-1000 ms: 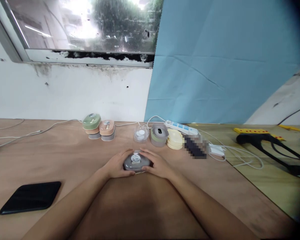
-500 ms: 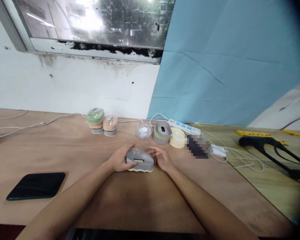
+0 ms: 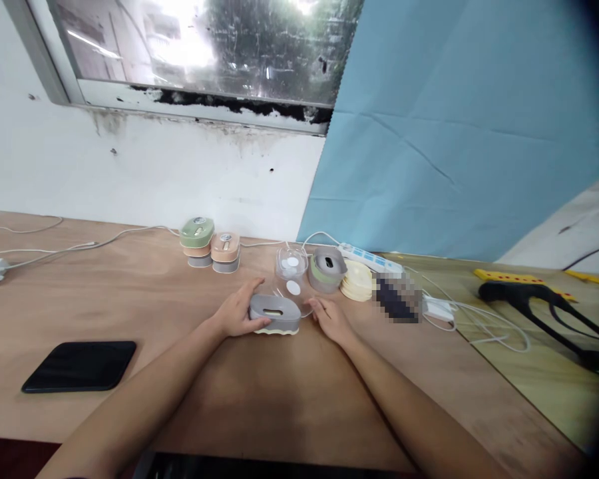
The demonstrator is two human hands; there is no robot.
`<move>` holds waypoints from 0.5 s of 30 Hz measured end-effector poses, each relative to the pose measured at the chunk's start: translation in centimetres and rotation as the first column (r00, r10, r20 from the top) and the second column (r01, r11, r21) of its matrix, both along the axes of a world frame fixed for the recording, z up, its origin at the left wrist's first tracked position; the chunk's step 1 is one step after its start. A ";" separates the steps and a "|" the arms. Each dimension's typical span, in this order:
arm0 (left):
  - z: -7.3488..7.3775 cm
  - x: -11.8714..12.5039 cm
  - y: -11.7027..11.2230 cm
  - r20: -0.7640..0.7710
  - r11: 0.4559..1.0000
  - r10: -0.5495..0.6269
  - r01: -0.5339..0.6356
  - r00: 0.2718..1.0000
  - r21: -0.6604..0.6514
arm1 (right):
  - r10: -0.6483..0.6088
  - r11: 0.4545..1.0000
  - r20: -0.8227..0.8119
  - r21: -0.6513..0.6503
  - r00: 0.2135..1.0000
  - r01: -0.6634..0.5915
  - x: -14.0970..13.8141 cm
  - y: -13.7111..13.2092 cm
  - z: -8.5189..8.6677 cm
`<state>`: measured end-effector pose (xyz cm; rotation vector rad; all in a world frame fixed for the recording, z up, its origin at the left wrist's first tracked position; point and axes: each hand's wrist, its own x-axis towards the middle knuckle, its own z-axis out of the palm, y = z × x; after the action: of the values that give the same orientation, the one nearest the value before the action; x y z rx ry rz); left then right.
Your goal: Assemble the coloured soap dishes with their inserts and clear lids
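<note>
A grey oval box (image 3: 275,313) with a slot in its top sits on a cream scalloped base on the wooden table (image 3: 130,306). My left hand (image 3: 235,314) is wrapped round the box's left end. Just right of the box, my right hand (image 3: 330,319) pinches the edge of a clear lid (image 3: 293,290) that carries a white disc. The lid stands tilted just behind the box.
Behind are stacked green (image 3: 196,232) and orange (image 3: 224,247) boxes, a clear dish of white discs (image 3: 290,261), a grey-and-green box (image 3: 327,267), cream lids (image 3: 357,279) and a power strip (image 3: 367,257). A black phone (image 3: 80,364) lies left, a black stand (image 3: 544,303) right.
The clear lid with the white disc has come off the grey box's top and now stands behind it in my right hand. My left hand stays on the box.
</note>
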<state>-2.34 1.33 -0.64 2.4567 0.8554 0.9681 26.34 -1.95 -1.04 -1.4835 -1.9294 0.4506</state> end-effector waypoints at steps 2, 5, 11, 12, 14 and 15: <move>0.1 0.0 0.1 -0.011 1.000 0.007 -0.006 1.000 0.013 | -0.064 0.998 -0.011 -0.012 0.998 0.064 0.3 0.3 -0.2; 0.1 -0.1 0.2 -0.028 1.000 -0.018 0.019 0.999 0.003 | -0.135 0.991 0.068 0.030 0.988 0.134 0.8 0.4 -0.4; 0.4 0.0 -0.1 -0.105 0.995 -0.104 0.104 0.989 -0.003 | -0.351 0.930 0.133 0.167 0.927 0.328 1.2 0.0 -0.3; 0.4 0.1 -0.2 -0.114 0.993 -0.117 0.117 0.987 0.000 | -0.397 0.909 0.091 0.177 0.913 0.378 1.2 0.2 -0.2; 0.4 0.4 -0.4 -0.127 0.989 -0.143 0.145 0.981 0.006 | -0.445 0.879 -0.023 0.182 0.895 0.441 0.9 0.9 0.1; 0.4 0.5 -0.4 -0.131 0.988 -0.154 0.157 0.979 0.011 | -0.428 0.883 -0.080 0.173 0.900 0.436 0.6 1.5 0.2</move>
<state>-1.89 0.94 -0.20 2.5833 0.6835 0.7731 26.96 -0.47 -0.82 -1.7003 -1.4972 0.0904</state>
